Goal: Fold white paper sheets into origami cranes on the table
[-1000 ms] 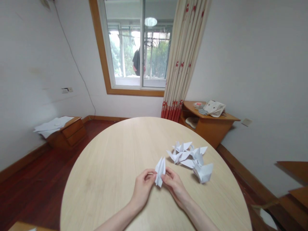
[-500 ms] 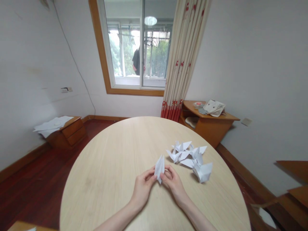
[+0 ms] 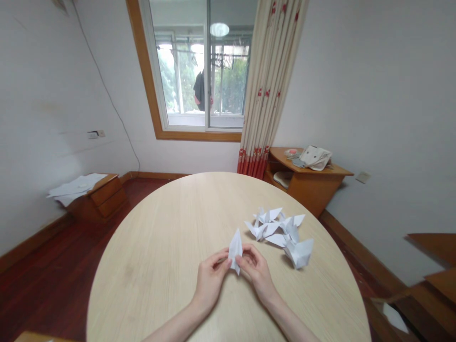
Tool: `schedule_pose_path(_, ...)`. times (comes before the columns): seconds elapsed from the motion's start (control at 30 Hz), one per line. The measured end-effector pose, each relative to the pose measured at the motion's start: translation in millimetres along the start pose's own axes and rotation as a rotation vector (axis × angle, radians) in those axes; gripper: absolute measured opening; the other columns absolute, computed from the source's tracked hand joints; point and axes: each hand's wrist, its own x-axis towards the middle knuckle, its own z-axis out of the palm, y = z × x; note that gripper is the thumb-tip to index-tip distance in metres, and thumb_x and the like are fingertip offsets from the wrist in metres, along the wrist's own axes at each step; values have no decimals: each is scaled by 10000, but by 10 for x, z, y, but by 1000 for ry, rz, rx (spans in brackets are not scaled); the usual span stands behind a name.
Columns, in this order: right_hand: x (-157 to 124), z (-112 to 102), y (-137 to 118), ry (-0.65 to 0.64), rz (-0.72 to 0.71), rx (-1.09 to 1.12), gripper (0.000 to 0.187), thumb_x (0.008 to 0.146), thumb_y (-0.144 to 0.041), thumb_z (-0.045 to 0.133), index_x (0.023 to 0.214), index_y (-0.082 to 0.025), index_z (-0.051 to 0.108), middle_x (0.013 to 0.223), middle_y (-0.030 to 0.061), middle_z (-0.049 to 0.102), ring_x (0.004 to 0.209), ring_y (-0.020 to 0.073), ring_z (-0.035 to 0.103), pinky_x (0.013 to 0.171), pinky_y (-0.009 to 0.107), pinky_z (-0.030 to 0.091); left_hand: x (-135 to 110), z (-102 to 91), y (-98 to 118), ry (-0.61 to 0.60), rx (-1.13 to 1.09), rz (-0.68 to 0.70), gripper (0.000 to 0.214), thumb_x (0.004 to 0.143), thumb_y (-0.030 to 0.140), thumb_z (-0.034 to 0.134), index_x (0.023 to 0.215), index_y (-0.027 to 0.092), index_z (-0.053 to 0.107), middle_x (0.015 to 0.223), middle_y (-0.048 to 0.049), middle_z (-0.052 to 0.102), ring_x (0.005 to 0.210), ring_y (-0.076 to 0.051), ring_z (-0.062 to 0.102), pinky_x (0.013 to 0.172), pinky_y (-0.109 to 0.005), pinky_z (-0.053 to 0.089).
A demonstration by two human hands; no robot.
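Note:
A small folded white paper, narrow and pointed at top and bottom, stands between my two hands above the table. My left hand pinches its left edge, thumb in front and fingers behind. On the right edge, my right hand grips it the same way, with the thumb near the lower part. The fingertips behind the paper are hidden. To the right of my right hand lies a cluster of several folded white paper cranes, touching or overlapping one another.
The round light wood table fills the middle. A corner cabinet with a cloth bag stands behind it at right. At far left is a low drawer unit with paper sheets. A curtain hangs by the window.
The folded paper has turned slightly in my hands; its two separate top tips now look like a single point. Both hands keep their hold. The view has shifted a little.

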Motion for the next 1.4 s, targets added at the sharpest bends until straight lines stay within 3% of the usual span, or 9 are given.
schedule_pose_path(0.17, 20, -50, -23, 124, -41, -44, 348, 673, -495, 779, 770, -195, 632, 785, 31, 631, 755, 207, 571, 702, 304, 450, 6, 9, 5, 16, -56, -48, 341, 705, 402, 752, 948, 164, 724, 968, -112, 739, 910, -255, 679, 870, -374, 519)
schedule_pose_path(0.3, 10, -54, -97, 84, 50, 133, 413, 665, -442, 805, 951, -235, 590, 808, 9, 636, 767, 204, 605, 712, 306, 470, -5, -4, 29, -28, -140, -26, 505, 704, 390, 777, 1144, 190, 629, 886, -61, 710, 776, -181, 664, 758, -299, 531)
schedule_pose_path(0.43, 2, -58, -145, 11, 41, 118, 417, 699, -453, 774, 1014, -232, 614, 921, 32, 644, 831, 212, 620, 756, 315, 477, -19, -29, 34, -84, -59, 12, 434, 785, 375, 713, 1177, 195, 661, 1057, -87, 682, 873, -188, 645, 826, -307, 508)
schedule_pose_path(0.67, -11, -93, -117, -41, 63, 79, 461, 674, -474, 786, 1025, -223, 624, 899, 44, 664, 833, 215, 624, 720, 299, 486, 30, -45, 6, -136, -178, -65, 373, 657, 396, 811, 953, 177, 745, 1267, -140, 579, 1004, -277, 637, 867, -384, 516)
schedule_pose_path(0.87, 15, -134, -155, -80, 12, -9, 414, 753, -580, 678, 944, -214, 702, 945, 72, 704, 873, 248, 632, 771, 335, 489, 8, -83, 95, -158, 205, 212, 114, 755, 324, 749, 811, 230, 782, 1200, -100, 534, 1163, -278, 507, 1061, -435, 354)
schedule_pose_path(1.17, -32, -106, -100, -2, -90, -44, 424, 838, -514, 614, 1148, -227, 575, 763, 2, 608, 573, 145, 544, 484, 233, 409, -96, -80, 44, -63, 379, 519, 103, 848, 174, 639, 838, 220, 730, 1094, -82, 525, 1039, -221, 559, 915, -358, 483)
schedule_pose_path(1.27, -16, -101, -91, 102, -73, 73, 403, 796, -455, 684, 1111, -250, 539, 750, -26, 601, 496, 112, 503, 435, 208, 367, -129, -120, 49, 7, 447, 788, 188, 856, 105, 588, 932, 236, 701, 1090, -76, 540, 979, -194, 575, 823, -306, 513)
schedule_pose_path(1.33, 22, -110, -83, 173, 3, 167, 367, 732, -431, 745, 988, -238, 566, 704, -44, 594, 443, 91, 458, 410, 197, 335, -147, -154, 88, -65, 478, 1015, 280, 849, 90, 567, 1040, 263, 677, 1091, -79, 575, 993, -208, 581, 841, -330, 509)
schedule_pose_path(1.4, 59, -127, -77, 206, 79, 232, 347, 669, -418, 790, 871, -210, 600, 676, -39, 597, 475, 97, 481, 442, 199, 362, -168, -166, 149, -274, 470, 1049, 326, 849, 120, 546, 1122, 265, 650, 1120, -103, 616, 1036, -240, 592, 878, -376, 497)
